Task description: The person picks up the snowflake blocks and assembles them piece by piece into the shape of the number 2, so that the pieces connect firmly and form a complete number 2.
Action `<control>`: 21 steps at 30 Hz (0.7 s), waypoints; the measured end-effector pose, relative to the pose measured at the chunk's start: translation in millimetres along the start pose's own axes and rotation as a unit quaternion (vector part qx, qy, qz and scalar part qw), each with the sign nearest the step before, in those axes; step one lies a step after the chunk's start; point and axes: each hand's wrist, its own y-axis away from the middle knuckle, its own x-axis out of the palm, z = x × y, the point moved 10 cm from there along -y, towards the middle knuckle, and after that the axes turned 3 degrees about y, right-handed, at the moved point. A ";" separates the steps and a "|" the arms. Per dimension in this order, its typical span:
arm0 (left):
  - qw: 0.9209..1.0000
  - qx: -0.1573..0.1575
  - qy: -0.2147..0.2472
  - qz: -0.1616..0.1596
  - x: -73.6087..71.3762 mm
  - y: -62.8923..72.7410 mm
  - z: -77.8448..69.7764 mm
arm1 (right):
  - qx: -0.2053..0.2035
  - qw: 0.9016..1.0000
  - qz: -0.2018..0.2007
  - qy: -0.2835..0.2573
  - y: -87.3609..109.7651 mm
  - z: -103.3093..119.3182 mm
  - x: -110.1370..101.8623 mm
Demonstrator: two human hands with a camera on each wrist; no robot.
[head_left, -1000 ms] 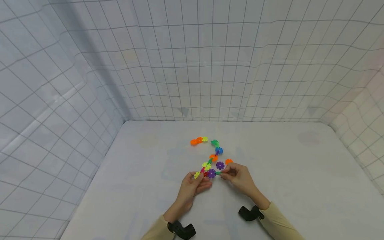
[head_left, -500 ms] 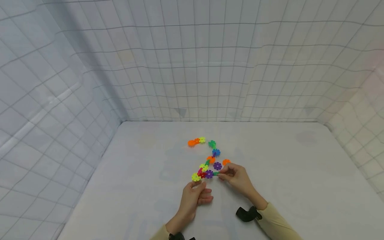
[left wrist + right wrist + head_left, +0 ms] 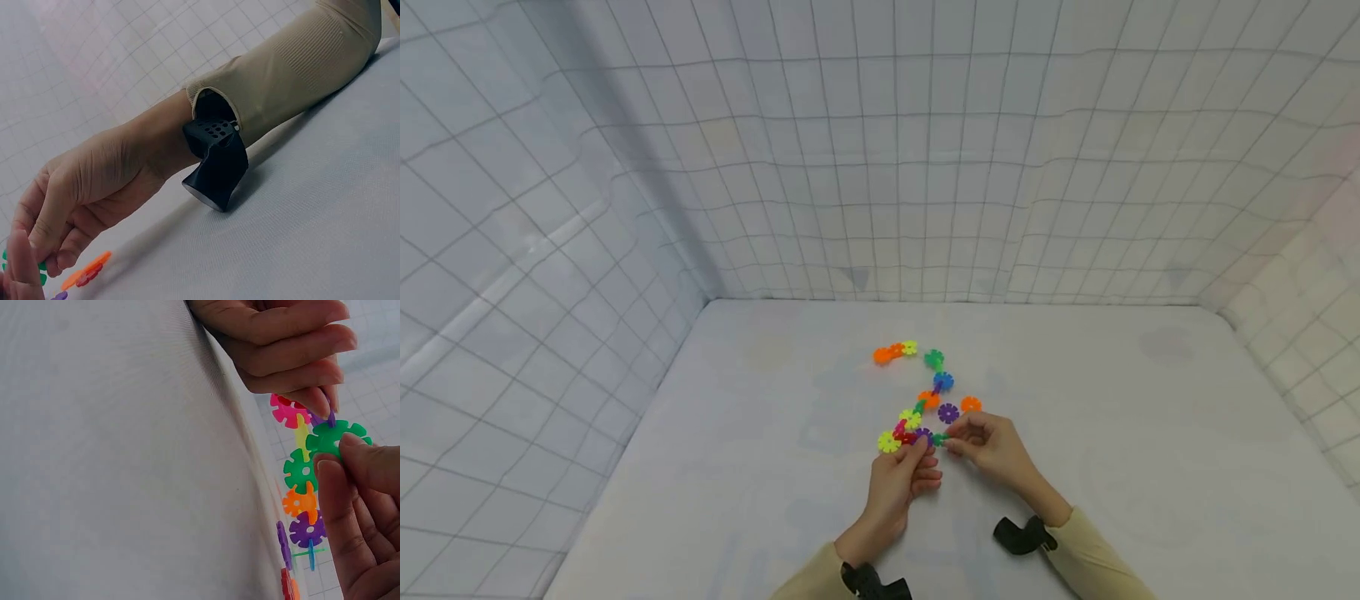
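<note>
Notched plastic snowflake discs form a winding chain in the head view, from a green disc (image 3: 934,358) at the back through a blue disc (image 3: 943,381) and an orange disc (image 3: 929,400) to a yellow disc (image 3: 889,442) near the left hand (image 3: 891,492). That hand pinches a purple disc (image 3: 331,417) at the chain's front end, its thumb on top. The right hand (image 3: 994,450) pinches a green disc (image 3: 325,436) between thumb and index finger. In the right wrist view, the green disc's edge meets the purple one. Fingers partly cover both discs.
A loose purple disc (image 3: 948,413) and an orange disc (image 3: 971,404) lie just beyond the right hand. Farther back is a short row ending in an orange disc (image 3: 882,357). The white tabletop (image 3: 1112,400) is bounded by grid-patterned curtains (image 3: 940,167).
The left hand let go near the yellow and red discs, drew back, then came forward and right onto the purple disc. The right hand keeps its pinch on the green disc, barely moving.
</note>
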 end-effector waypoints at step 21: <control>1.000 -0.018 -0.008 0.006 -4.7 1.3 -2.6 | -0.102 0.995 -0.009 0.019 4.0 24.0 2.5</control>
